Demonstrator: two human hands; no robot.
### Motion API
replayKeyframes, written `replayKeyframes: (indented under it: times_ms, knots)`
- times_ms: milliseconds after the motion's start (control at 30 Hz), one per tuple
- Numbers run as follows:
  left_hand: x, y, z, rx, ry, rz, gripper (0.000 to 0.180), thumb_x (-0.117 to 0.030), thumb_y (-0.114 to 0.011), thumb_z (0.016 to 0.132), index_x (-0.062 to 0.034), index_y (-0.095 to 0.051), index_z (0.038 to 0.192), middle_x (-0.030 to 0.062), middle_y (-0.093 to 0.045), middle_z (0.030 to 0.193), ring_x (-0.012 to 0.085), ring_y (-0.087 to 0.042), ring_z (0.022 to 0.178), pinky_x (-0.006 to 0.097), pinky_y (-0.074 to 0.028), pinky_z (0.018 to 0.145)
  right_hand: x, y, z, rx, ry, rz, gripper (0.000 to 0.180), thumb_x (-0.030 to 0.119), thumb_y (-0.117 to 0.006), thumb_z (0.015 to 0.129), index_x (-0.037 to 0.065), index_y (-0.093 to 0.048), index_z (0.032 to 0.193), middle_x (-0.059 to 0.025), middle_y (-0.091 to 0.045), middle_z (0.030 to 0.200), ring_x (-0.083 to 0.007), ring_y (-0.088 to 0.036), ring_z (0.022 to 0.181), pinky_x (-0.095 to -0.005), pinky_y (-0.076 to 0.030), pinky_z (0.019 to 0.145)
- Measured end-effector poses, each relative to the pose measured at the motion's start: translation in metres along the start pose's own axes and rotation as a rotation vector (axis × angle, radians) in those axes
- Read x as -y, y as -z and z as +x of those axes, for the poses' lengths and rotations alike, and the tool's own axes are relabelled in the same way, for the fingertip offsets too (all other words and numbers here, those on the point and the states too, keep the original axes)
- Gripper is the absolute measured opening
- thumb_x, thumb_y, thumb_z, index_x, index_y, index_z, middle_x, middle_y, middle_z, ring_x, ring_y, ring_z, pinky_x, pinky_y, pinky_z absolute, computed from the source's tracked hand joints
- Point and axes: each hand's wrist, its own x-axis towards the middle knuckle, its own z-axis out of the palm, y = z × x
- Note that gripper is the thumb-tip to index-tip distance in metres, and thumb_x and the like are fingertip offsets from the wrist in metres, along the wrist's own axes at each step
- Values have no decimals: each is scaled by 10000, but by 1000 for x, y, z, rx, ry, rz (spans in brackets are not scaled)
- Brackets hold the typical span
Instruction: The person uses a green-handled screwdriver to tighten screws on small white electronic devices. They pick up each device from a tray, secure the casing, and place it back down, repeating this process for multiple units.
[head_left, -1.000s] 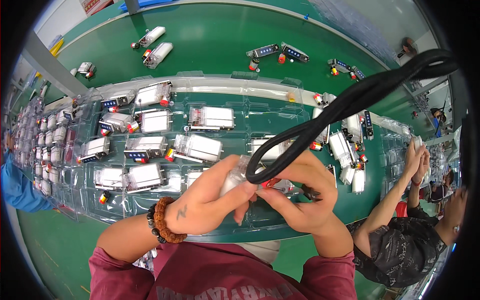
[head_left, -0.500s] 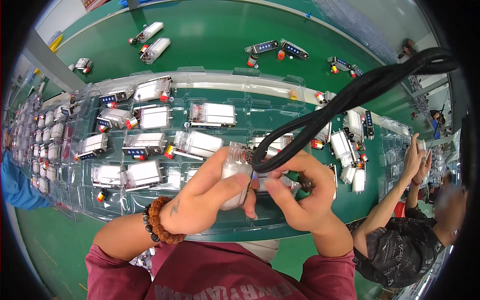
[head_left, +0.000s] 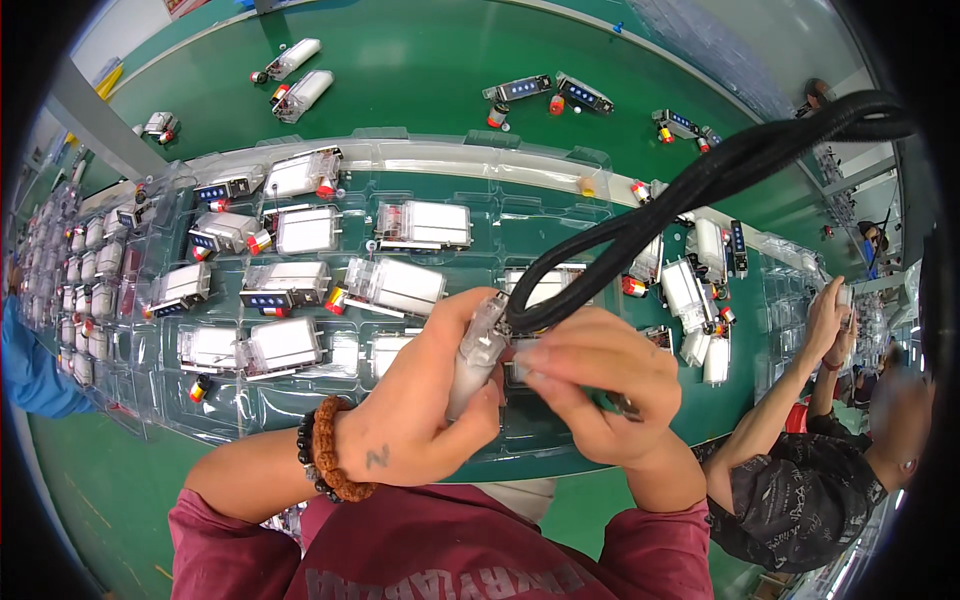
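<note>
Head view

Held unit: locate the white-and-clear unit point(head_left: 468, 382) in the left hand point(head_left: 400, 410), raised above the near side of the clear tray point(head_left: 270, 405), clear end uppermost. Left fingers: clamped around the white body. Right hand point(head_left: 615, 385): at the right side of the unit, thumb and fingertips drawn close together; blurred, so impossible to tell contact, or any small part between them. Black cable point(head_left: 640, 235): across the view, over part of the clear end.

Progress, judged from the present layout: work on the held unit apparently under way, not complete; not set down in any compartment. Other white units point(head_left: 425, 222): lying in the tray, some with a red-and-yellow cylinder point(head_left: 259, 241) just beside. Finished or unfinished: impossible to tell by eye, hence no count of work done or left. On the green table point(head_left: 420, 80) beyond the tray: further units point(head_left: 303, 95), well apart from the hands. To the right of the right hand: a cluster of units point(head_left: 685, 295), close together, condition likewise unconfirmed
</note>
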Motion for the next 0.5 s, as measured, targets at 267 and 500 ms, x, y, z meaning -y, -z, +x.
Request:
replayKeyframes:
  times_ms: [267,500]
  knots:
    - [1,-5,2,9,-90,89,693,-1,-533,831,87,-222,1445,203,-542,1222,284,-579,1076,385,-442,976,3,-7,-3,-34,63,-74,318,-100,-783,649,-16,-716,948,-131,-703,972,-264,-641,742,-345,-526,662]
    - [9,-9,-2,3,-86,161,718,12,-549,818,80,-213,1449,199,-554,1181,281,-589,1040,380,-462,938,-4,-4,-8,11,215,-235,312,35,-774,632,7,-722,939,-116,-675,934,-265,-633,760,-407,-528,696]
